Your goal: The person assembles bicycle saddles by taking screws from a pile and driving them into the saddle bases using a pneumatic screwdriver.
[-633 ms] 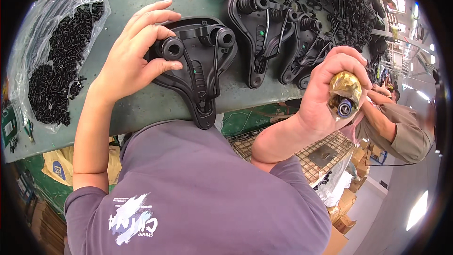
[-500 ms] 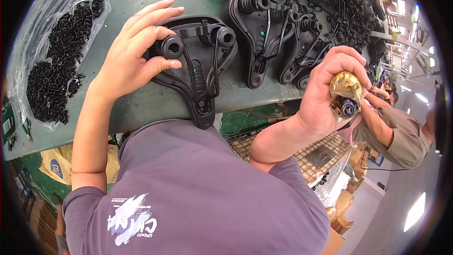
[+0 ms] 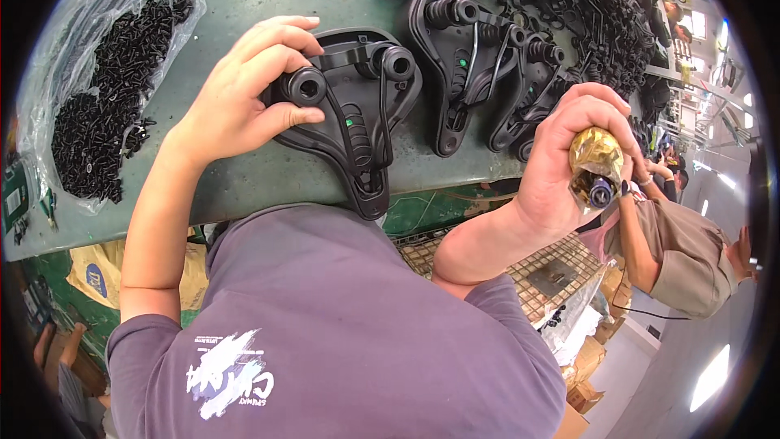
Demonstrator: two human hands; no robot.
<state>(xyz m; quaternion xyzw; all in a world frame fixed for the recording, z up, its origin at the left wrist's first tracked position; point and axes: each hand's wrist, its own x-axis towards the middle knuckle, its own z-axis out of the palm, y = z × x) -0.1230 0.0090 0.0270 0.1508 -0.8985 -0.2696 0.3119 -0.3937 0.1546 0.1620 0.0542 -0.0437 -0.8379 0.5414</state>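
A black bicycle saddle lies upside down at the near edge of the workbench, its nose toward me. My left hand grips its left rear corner, thumb and fingers around a round black spring mount. Raised to the right of that saddle, my right hand is closed around a thick, rod-shaped tool wrapped in yellow film, with a dark round tip pointing toward me. The tool's far end is hidden, and it is apart from the saddle.
More upturned saddles stand right of mine, with a heap of black metal parts behind. A clear plastic bag of small black screws lies left. Another person works at the right, beyond a wire grid.
The view has shifted slightly, so the bench things appear a little to the right. Both hands keep their grips. The person at the right has shifted posture.
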